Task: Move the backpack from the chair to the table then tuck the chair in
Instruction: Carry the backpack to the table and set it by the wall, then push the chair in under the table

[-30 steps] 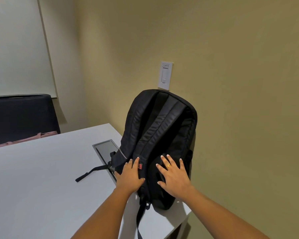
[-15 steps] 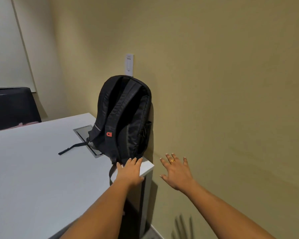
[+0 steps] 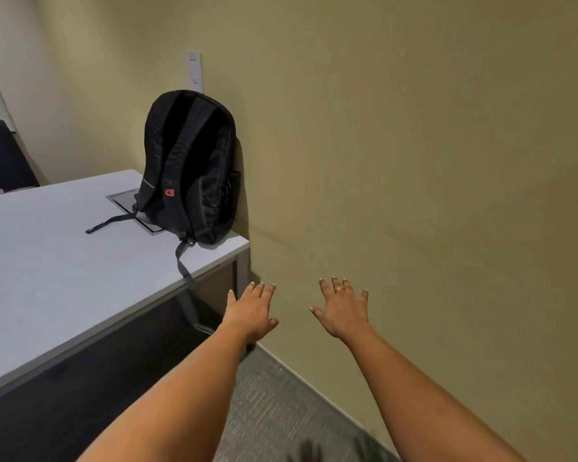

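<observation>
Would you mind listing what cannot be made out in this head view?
- Chair to tuck in: outside the frame; only a blurred dark shape at the bottom edge.
- Wall plate markings: too small.
- Table inset panel: partly hidden by the backpack.
- Dark chair beyond the table: cut off by the left edge.

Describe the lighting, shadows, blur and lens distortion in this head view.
Head view: soft, dim, warm light with no glare; the backpack casts a soft shadow on the wall beside it; wide-angle bending curves the table edge; a dark smear at the bottom edge is blurred; both hands look sharp.
</observation>
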Demonstrator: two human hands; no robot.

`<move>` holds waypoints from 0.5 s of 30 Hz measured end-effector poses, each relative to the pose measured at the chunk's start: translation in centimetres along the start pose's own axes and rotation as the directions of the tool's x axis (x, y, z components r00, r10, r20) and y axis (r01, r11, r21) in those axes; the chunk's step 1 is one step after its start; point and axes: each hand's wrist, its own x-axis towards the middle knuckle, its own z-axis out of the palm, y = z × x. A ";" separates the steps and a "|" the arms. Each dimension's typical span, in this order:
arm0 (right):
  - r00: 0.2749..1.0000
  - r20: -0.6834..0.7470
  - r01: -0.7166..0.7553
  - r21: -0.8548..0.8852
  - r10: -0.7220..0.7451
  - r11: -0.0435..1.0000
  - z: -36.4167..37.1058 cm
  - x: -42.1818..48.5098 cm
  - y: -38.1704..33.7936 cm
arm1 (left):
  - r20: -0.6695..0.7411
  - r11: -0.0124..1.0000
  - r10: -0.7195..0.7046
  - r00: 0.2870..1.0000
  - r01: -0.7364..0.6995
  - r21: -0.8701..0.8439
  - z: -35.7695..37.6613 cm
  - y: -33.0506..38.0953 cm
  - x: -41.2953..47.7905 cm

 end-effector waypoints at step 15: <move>0.940 0.039 -0.340 0.062 0.338 0.938 2.1 -23.3 -0.2 | 0.073 0.974 0.225 0.972 -0.221 -0.054 4.5 3.7 -17.2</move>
